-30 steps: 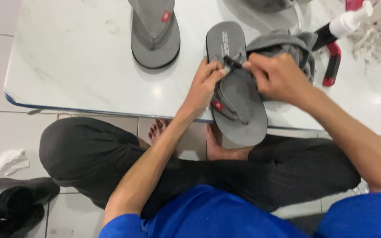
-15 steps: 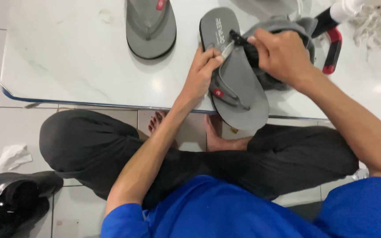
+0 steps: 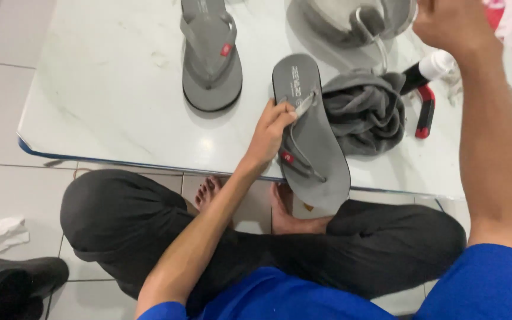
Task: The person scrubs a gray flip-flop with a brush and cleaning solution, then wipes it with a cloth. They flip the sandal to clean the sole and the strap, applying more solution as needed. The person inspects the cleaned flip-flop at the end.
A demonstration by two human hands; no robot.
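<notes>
A grey sandal (image 3: 310, 139) is lain at the near edge of the white marble surface (image 3: 108, 95), heel end overhanging toward the lap. It is steadied by the left hand (image 3: 272, 129); the fingers (image 3: 285, 112) are closed on the strap by the toe post, thumb side against the sole. The right hand (image 3: 448, 24) is raised at the top right of view, well apart from the sandal. Its fingers are seen curled, but whether anything is grasped cannot be told.

A second grey sandal (image 3: 211, 59) is set sole-down farther back and to the left, apart from the first. A crumpled grey cloth (image 3: 364, 109) is lain just beside the held sandal, touching its right edge. Behind the cloth a black bottle with white cap (image 3: 428, 71) and a red-and-black tool (image 3: 425, 111) are noted. Crossed legs in dark trousers (image 3: 125, 219) are seen below the surface, bare feet on floor tiles. A black shoe (image 3: 13, 284) and a white tissue (image 3: 2, 234) are lain on the floor at left.
</notes>
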